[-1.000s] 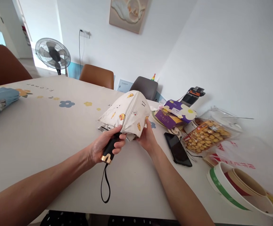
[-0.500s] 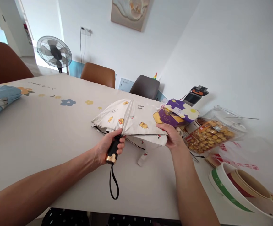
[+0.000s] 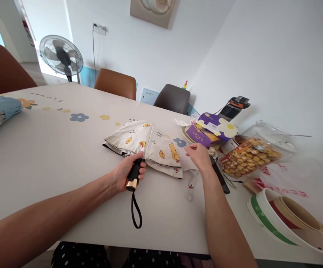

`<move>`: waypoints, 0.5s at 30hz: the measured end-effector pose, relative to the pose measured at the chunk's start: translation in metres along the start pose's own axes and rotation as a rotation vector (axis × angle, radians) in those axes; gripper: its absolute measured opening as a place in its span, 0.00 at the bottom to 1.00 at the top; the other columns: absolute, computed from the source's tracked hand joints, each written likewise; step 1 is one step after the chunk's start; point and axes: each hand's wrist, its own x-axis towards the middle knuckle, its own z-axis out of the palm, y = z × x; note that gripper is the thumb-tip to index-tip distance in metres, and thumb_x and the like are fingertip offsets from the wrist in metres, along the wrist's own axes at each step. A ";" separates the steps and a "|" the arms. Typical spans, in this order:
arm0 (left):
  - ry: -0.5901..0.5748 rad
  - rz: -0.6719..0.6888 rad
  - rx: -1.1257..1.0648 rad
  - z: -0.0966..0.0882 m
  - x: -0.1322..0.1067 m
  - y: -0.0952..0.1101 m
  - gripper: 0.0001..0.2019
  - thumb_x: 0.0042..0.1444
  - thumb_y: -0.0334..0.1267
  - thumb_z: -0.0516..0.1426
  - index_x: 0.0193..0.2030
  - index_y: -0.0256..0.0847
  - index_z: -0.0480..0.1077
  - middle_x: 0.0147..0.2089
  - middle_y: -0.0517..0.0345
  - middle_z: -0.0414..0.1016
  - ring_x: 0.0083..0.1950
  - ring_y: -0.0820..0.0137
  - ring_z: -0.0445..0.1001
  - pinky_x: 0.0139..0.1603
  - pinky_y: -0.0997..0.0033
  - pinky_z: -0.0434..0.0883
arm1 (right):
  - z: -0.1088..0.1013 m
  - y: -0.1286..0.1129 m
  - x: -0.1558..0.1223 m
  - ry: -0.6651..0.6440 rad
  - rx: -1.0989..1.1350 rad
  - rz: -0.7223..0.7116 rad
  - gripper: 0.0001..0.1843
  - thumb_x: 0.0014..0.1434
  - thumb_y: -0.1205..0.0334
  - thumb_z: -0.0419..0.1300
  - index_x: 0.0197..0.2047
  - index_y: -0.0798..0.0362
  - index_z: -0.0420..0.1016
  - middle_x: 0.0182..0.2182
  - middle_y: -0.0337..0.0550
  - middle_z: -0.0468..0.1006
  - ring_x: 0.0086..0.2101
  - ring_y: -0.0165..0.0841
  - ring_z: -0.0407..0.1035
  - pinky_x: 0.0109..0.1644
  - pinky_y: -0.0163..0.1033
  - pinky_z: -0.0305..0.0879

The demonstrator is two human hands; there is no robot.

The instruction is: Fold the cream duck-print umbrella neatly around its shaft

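Note:
A folding umbrella (image 3: 133,136) with white fabric and yellow duck prints is partly gathered over the table. My left hand (image 3: 129,171) is wrapped round its black handle (image 3: 134,175), which has a gold end and a hanging black wrist loop (image 3: 136,216). My right hand (image 3: 199,154) is at the right of the fabric, thumb and fingers drawn together; whether they pinch anything is unclear. Below it hangs the umbrella's white closing strap (image 3: 190,188). The printed panel near it lies loose, folded downward.
On the white table (image 3: 80,163), a blue folded umbrella (image 3: 2,111) lies far left. At right are a purple box (image 3: 214,128), a phone (image 3: 219,175), a snack jar (image 3: 256,152) and paper bowls (image 3: 286,219). Chairs (image 3: 115,83) and a fan (image 3: 62,57) stand beyond.
My right hand has come off the front duck-printed panel, which has dropped and shifted left. The strap has swung to the right. My left hand keeps its hold on the handle.

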 end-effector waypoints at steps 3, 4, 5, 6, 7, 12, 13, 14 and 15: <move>0.010 0.002 0.011 0.001 0.000 0.000 0.10 0.56 0.40 0.55 0.30 0.39 0.58 0.24 0.64 0.59 0.18 0.81 0.58 0.12 0.81 0.60 | 0.001 -0.003 0.000 0.140 0.000 -0.133 0.12 0.48 0.56 0.57 0.33 0.54 0.72 0.29 0.46 0.78 0.32 0.38 0.71 0.33 0.39 0.63; 0.021 0.004 0.019 0.001 -0.001 0.000 0.09 0.55 0.40 0.55 0.31 0.39 0.59 0.24 0.64 0.60 0.19 0.81 0.59 0.12 0.81 0.60 | 0.001 -0.004 0.000 0.121 0.025 -0.155 0.11 0.48 0.56 0.56 0.32 0.54 0.72 0.28 0.45 0.78 0.31 0.37 0.71 0.33 0.38 0.63; 0.037 0.002 0.030 0.001 -0.001 0.000 0.09 0.55 0.41 0.55 0.32 0.38 0.59 0.25 0.63 0.62 0.19 0.80 0.60 0.12 0.81 0.60 | 0.002 -0.005 -0.001 0.085 0.043 -0.161 0.11 0.48 0.56 0.56 0.31 0.54 0.73 0.26 0.45 0.77 0.29 0.36 0.71 0.32 0.38 0.63; 0.057 -0.001 0.042 0.002 -0.002 0.000 0.10 0.54 0.41 0.56 0.33 0.38 0.60 0.26 0.61 0.64 0.19 0.79 0.61 0.12 0.81 0.60 | 0.003 -0.005 -0.001 0.047 0.052 -0.153 0.11 0.47 0.56 0.56 0.30 0.54 0.73 0.24 0.44 0.76 0.27 0.36 0.70 0.30 0.38 0.63; 0.074 0.000 0.052 0.002 -0.002 0.000 0.10 0.54 0.42 0.56 0.34 0.38 0.61 0.27 0.59 0.67 0.20 0.78 0.63 0.12 0.81 0.61 | 0.004 -0.004 -0.001 0.014 0.051 -0.136 0.11 0.47 0.56 0.56 0.29 0.54 0.73 0.22 0.43 0.76 0.25 0.35 0.70 0.28 0.37 0.63; 0.080 0.014 0.066 0.001 -0.003 0.000 0.13 0.51 0.41 0.58 0.41 0.39 0.63 0.38 0.52 0.74 0.24 0.75 0.69 0.13 0.80 0.62 | 0.011 0.006 0.001 -0.139 0.026 0.029 0.10 0.46 0.56 0.58 0.25 0.54 0.72 0.21 0.43 0.75 0.17 0.29 0.64 0.20 0.35 0.59; 0.077 0.010 0.065 0.001 -0.003 0.000 0.14 0.51 0.41 0.59 0.41 0.39 0.63 0.38 0.53 0.74 0.24 0.75 0.69 0.13 0.80 0.62 | 0.012 0.007 0.002 -0.173 0.017 0.054 0.10 0.45 0.55 0.58 0.24 0.54 0.72 0.21 0.43 0.74 0.16 0.29 0.63 0.20 0.35 0.58; 0.075 0.008 0.064 0.001 -0.003 0.000 0.14 0.51 0.41 0.59 0.41 0.39 0.63 0.37 0.53 0.74 0.24 0.76 0.68 0.13 0.80 0.62 | 0.013 0.009 0.002 -0.205 0.005 0.071 0.10 0.45 0.55 0.59 0.23 0.54 0.71 0.20 0.43 0.74 0.15 0.28 0.62 0.19 0.35 0.57; 0.074 0.007 0.062 0.000 -0.003 0.000 0.14 0.50 0.41 0.59 0.41 0.39 0.63 0.37 0.54 0.74 0.23 0.76 0.68 0.13 0.80 0.62 | 0.015 0.009 0.002 -0.228 -0.007 0.085 0.11 0.45 0.54 0.60 0.21 0.53 0.71 0.18 0.43 0.73 0.14 0.28 0.61 0.19 0.35 0.57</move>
